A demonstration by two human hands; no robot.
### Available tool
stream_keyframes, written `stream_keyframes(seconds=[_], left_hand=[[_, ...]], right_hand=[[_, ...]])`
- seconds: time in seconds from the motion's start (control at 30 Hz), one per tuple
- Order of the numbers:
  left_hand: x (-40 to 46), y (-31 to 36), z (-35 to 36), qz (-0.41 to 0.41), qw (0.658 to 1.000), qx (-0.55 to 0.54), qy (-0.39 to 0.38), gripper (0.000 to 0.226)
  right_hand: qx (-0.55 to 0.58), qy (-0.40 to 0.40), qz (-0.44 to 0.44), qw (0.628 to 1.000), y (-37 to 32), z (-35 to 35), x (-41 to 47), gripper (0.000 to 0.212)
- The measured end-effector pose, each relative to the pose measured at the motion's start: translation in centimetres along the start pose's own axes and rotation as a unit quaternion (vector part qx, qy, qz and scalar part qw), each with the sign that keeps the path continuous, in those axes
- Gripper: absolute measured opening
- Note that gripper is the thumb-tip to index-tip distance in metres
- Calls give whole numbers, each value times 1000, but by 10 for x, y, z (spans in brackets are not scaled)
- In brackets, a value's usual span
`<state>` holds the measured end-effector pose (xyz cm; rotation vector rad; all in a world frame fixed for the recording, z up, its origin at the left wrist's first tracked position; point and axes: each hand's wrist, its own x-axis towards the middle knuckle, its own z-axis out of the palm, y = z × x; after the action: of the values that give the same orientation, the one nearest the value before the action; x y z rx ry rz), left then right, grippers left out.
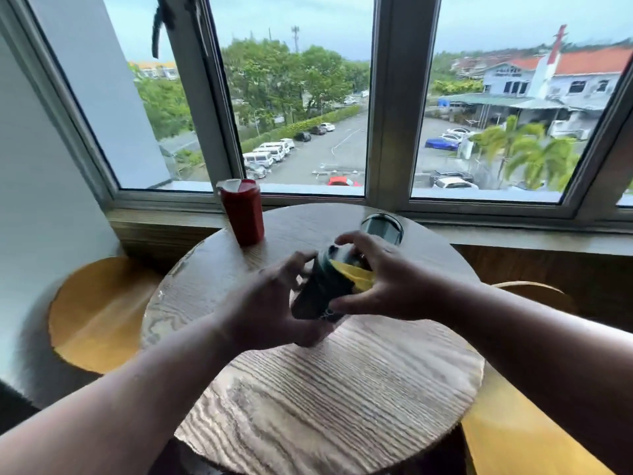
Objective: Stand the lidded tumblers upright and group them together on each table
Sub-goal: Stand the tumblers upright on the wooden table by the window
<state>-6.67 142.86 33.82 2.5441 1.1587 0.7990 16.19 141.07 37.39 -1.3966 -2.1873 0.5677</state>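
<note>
The dark tumbler (323,289) sits between both hands above the middle of the round wooden table (342,389), tilted so its lidded top leans away from the person and toward the window, with a yellow patch showing on the side nearest the right palm. Whether its base touches the tabletop cannot be told, since the left hand covers that end. The left hand (274,303) wraps the lower body of the tumbler from the left, thumb up along the side and fingers curled underneath, gripping it. The right hand (383,275) clasps the upper part from the right, fingers arched over the lid end and thumb pressed along the lower side, so all 2 hands are closed on the same tumbler. Just beyond the right hand's fingertips stands a grey tumbler (381,228), upright near the far edge of the table, partly hidden by those fingers. Farther off, ahead and to the left of the left hand, a red tumbler (242,214) stands upright with a pale lid, well apart from the other 2. Past both hands runs a window (294,108) with grey frames. Below the table's left side, out beyond the left forearm, is a yellow round stool (96,313), and another yellow seat (520,440) lies under the right forearm.
</note>
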Motion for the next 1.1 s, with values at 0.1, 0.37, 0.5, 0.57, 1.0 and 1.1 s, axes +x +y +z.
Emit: stream_keyframes(seconds=[0.1, 0.37, 0.5, 0.57, 1.0, 1.1], left_hand=[[1, -4, 8, -45, 995, -65, 54, 98], [-3, -4, 19, -124, 978, -112, 121, 100], [-3, 2, 17, -143, 979, -89, 116, 106], [-2, 5, 20, -140, 979, -74, 127, 107], [5, 0, 23, -142, 978, -95, 123, 102], [4, 1, 12, -163, 980, -82, 84, 109]], right_hand=[[-27, -9, -43, 999, -3, -3, 21, 95], [-55, -13, -94, 994, -7, 6, 52, 92], [-44, -24, -91, 995, -4, 4, 48, 94], [-38, -25, -91, 995, -4, 3, 46, 96], [46, -52, -71, 995, 30, -11, 37, 84], [54, -33, -34, 997, 45, -24, 36, 78]])
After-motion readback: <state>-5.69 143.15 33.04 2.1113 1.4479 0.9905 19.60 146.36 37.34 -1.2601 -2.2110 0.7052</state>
